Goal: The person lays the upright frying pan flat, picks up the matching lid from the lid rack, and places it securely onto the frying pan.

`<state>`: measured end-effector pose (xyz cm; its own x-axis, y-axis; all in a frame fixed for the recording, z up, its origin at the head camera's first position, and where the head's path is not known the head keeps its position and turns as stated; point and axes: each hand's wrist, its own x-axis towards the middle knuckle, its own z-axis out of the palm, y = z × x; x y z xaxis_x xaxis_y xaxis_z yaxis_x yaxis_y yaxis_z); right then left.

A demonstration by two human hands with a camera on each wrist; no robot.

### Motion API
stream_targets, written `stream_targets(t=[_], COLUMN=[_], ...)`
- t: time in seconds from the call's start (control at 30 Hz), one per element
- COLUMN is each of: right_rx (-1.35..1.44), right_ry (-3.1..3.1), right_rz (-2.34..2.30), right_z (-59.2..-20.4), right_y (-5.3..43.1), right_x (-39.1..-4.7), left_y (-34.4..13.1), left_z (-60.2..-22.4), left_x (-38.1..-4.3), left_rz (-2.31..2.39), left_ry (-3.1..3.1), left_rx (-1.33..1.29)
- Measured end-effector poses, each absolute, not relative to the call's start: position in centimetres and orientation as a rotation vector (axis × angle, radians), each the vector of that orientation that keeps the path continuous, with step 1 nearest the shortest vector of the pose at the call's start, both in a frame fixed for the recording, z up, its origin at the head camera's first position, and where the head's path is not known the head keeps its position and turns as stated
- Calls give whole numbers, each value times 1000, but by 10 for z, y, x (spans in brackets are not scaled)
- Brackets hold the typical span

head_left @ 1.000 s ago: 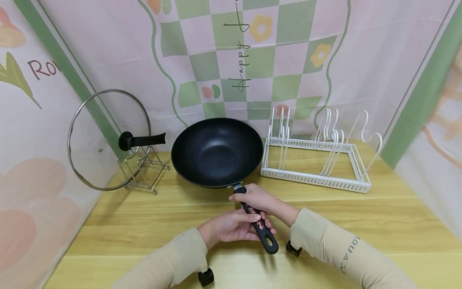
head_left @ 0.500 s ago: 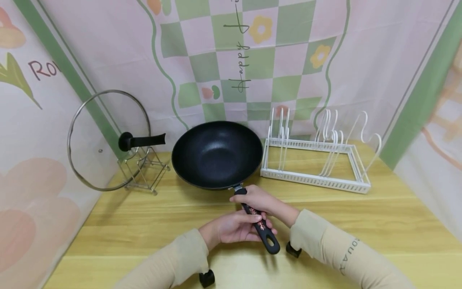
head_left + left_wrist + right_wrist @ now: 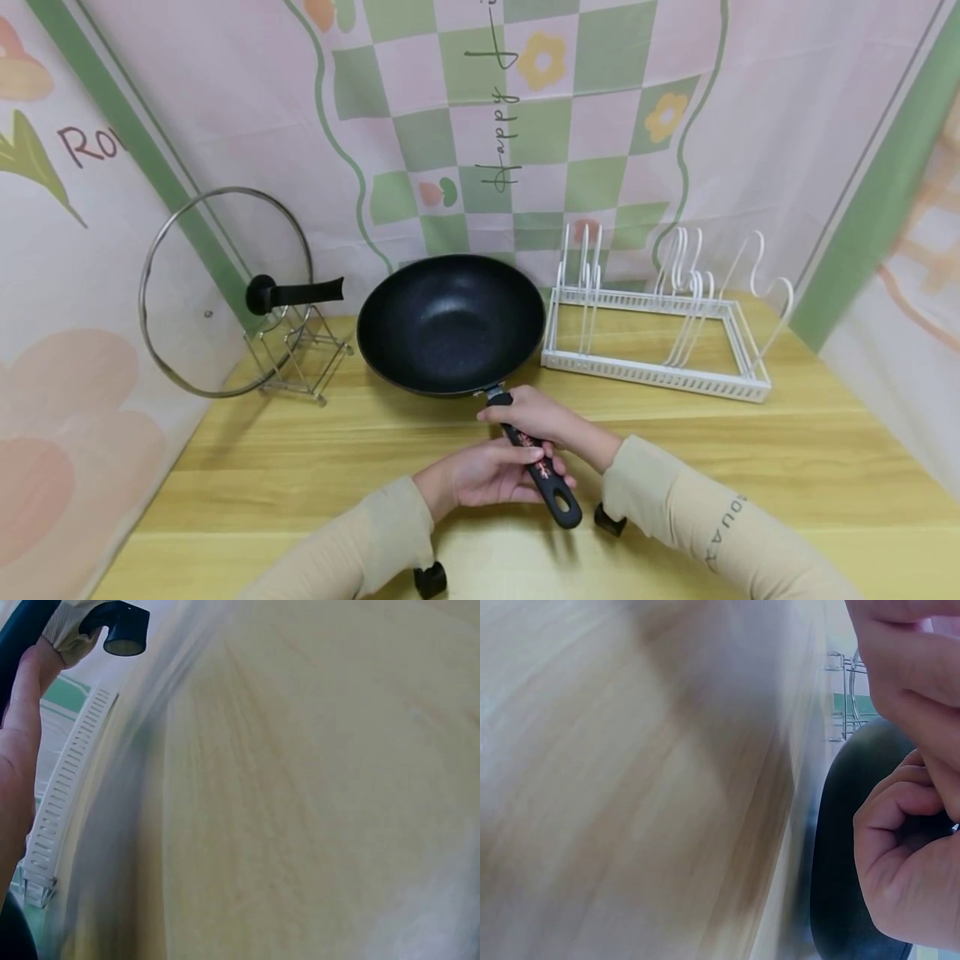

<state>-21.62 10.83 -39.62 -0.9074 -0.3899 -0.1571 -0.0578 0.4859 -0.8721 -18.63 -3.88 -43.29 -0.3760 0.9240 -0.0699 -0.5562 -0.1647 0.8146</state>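
Note:
A black wok (image 3: pixel 450 325) is held by its long black handle (image 3: pixel 558 496), which slants toward the front right. My right hand (image 3: pixel 532 414) grips the handle close to the bowl; in the right wrist view its fingers (image 3: pixel 900 817) are curled tight beside the wok's dark side (image 3: pixel 840 847). Lower along the handle, my left hand (image 3: pixel 491 473) holds it from the left, thumb on top and fingers beneath. The left wrist view catches only the edge of the left hand (image 3: pixel 19 750).
On the left a glass lid (image 3: pixel 225 333) with a black knob stands upright in a small wire rack (image 3: pixel 322 337). A white rack (image 3: pixel 652 371) with several wire dividers sits at the right. A patterned cloth (image 3: pixel 525 125) hangs behind the wooden table (image 3: pixel 300 450).
The far rim of the wok has dipped a little, and its bowl is slightly lower. Both hands keep their hold on the handle. Lid and racks stay where they were.

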Motion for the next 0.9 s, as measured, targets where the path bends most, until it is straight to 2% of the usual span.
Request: stream_targets(t=[0.9], right_rx=[-373], right_ry=[2383], right_rz=[-1378], right_z=[-396], right_y=[110], right_x=[-215], left_y=[-37], left_z=[-434], left_x=[-183], left_rz=[1769], left_ry=[946], left_rx=[522])
